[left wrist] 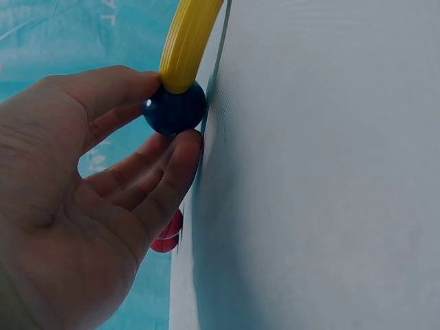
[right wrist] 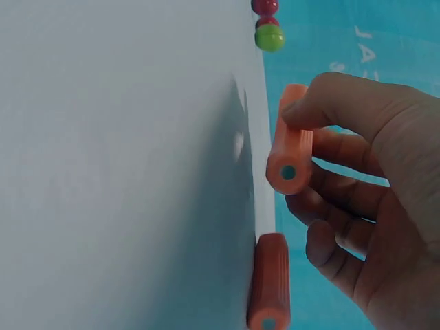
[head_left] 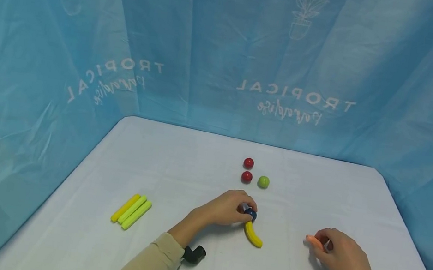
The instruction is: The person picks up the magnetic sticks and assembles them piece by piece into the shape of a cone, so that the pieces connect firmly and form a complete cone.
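Note:
Fingers and thumb of my left hand [head_left: 228,207] pinch a dark blue ball [left wrist: 174,110] over the white table. One end of a curved yellow tube [head_left: 253,234] meets the ball; its far end points toward the front right in the head view. At the right, my right hand [head_left: 343,256] pinches a short orange tube [right wrist: 294,141] with a round hole in its end, held above its shadow. Below that hand, a second orange tube [right wrist: 271,282] lies on the table, hidden in the head view.
Beyond the left hand sit two red balls [head_left: 246,177] and a green ball [head_left: 263,182]. Three yellow to lime sticks [head_left: 131,212] lie side by side at the left. The white table [head_left: 179,157] is enclosed by blue printed curtains [head_left: 220,51].

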The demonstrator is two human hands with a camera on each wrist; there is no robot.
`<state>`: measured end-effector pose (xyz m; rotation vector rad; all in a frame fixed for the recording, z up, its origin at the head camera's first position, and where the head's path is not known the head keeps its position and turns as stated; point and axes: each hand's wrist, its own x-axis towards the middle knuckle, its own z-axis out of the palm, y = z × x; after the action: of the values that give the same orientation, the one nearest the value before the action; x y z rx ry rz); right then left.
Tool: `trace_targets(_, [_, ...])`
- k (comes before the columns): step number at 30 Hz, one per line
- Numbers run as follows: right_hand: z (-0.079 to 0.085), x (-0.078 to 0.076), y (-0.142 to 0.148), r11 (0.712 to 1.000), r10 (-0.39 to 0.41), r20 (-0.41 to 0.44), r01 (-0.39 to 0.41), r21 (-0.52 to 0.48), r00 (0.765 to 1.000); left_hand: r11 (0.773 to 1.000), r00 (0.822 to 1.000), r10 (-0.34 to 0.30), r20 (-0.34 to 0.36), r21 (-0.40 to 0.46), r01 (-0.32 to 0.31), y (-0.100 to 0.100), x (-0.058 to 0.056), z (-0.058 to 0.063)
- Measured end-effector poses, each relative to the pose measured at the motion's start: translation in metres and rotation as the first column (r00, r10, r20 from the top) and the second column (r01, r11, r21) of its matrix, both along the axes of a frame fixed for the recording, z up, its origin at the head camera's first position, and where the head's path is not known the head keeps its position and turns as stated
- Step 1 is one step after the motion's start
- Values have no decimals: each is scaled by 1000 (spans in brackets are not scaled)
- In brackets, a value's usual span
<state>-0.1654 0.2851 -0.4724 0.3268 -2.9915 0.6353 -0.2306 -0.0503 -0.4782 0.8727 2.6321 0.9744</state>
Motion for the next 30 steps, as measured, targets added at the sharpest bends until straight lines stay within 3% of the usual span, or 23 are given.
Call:
trace_targets(12, [-5,-14,-14,997,61,-58,-64,-49,996,1000,1000,-5,27,7,5,0,-1,0])
trace_targets(18, [-11,-21,-24,993,81,-29,-84,-86,996,1000,999,0,42,10,-1,-1,1,-5])
trace_targets(30, [-8,-33,-39,990,127,-9,-127,-55,992,999,998,13,57,31,-15,0,2,-2])
